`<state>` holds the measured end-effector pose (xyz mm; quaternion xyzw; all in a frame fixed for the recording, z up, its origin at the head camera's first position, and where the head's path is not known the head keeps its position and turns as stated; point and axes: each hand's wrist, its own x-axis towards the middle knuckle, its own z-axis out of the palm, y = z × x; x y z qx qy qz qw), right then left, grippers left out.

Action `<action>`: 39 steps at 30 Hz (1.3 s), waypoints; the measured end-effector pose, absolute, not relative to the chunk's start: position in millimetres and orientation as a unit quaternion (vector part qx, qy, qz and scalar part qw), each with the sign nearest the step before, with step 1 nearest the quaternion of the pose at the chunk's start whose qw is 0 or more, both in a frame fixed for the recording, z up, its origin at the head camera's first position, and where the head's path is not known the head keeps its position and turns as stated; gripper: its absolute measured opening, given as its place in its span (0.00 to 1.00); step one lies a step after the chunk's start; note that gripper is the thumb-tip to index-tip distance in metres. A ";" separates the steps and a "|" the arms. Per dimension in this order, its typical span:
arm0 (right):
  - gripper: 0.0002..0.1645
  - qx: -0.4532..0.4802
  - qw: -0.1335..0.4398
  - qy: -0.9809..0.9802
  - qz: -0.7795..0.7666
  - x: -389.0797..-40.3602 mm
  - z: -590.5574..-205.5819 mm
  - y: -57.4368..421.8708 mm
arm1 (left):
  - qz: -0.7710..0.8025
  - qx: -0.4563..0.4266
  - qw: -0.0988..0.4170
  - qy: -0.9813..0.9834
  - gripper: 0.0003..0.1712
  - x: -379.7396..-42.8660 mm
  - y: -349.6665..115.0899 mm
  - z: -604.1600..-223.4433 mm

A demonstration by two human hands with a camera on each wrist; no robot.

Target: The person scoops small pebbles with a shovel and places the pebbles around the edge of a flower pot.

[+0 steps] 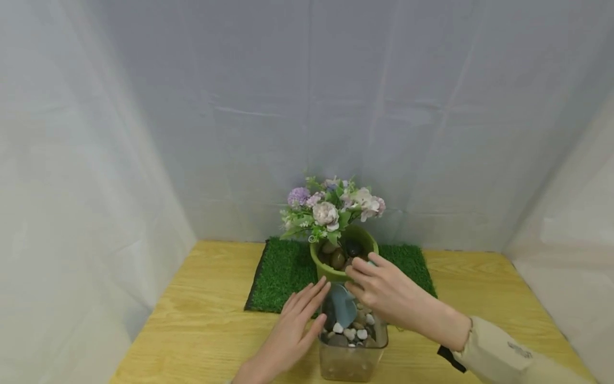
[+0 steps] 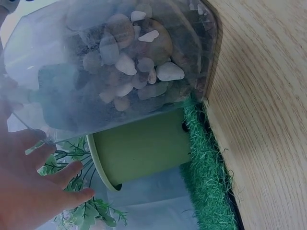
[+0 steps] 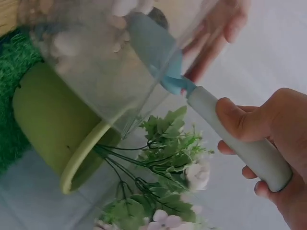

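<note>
My right hand grips the pale handle of a small garden trowel, its fingers and thumb wrapped round it. The trowel's light blue blade dips into a clear plastic container. Inside the container lie white, brown and grey pebbles, close to the blade. At the container's left side, my left hand has its fingers extended, fingertips right at the rim. Just behind stands a green flowerpot holding larger dark stones and artificial flowers in purple, pink and white.
The pot stands on a mat of artificial grass, which lies on a wood-grain table. Pale cloth hangs behind and on both sides. A black strap shows by the right sleeve.
</note>
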<state>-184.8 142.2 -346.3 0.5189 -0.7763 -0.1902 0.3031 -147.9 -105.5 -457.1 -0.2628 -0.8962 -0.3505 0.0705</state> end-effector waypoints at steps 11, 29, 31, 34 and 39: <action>0.14 0.506 0.256 -0.821 0.065 -212.6 -383.4 179.1 | -0.325 -0.276 0.104 -0.899 0.32 -147.9 -101.8 -462.4; 0.09 0.465 0.277 -0.830 0.138 -196.9 -392.6 191.1 | -0.335 -0.264 0.083 -0.901 0.32 -145.5 -104.9 -458.3; 0.09 0.470 0.288 -0.825 0.127 -193.3 -392.2 186.2 | -0.331 -0.266 0.087 -0.901 0.33 -145.5 -105.8 -457.9; 0.09 0.457 0.280 -0.837 0.112 -187.8 -389.3 179.9 | -0.328 -0.268 0.090 -0.902 0.33 -145.9 -106.3 -457.7; 0.08 0.412 0.206 -0.886 0.052 -176.9 -381.1 175.7 | -0.339 -0.263 0.076 -0.900 0.32 -147.5 -105.7 -459.3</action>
